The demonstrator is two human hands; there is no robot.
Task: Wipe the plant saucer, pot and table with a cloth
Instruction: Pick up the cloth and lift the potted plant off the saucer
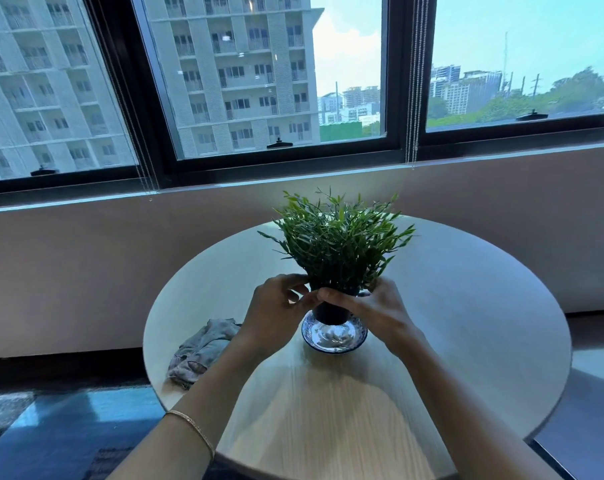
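Small dark pot [330, 313] with a bushy green plant [338, 244], near the middle of the round pale table [449, 306], over the far half of a blue-and-white saucer [360, 338]. Cannot tell whether the pot base rests in the saucer or is just clear of it. Judgement: the pot looks light and stiff, probably smooth-walled and a little slippery, and top-heavy under the spread of leaves. The best hold is on the wall just under the rim with both hands, kept upright. The saucer looks like glazed ceramic, so fragile and slick; it should be taken by its rim, or pinned flat while being wiped. The grey cloth [200, 351] lies crumpled near the table's left edge, well apart from the saucer and untouched. It is soft and should bunch easily in one hand. Left hand [276, 313]: fingers curled in against the pot's upper left side, gripping at the rim. Right hand [369, 310]: fingers laid across the front of the rim, thumb hidden behind the leaves — wrapped round the pot. The fingertips of both hands meet at the front. Thin bracelet [193, 424] on the left wrist.
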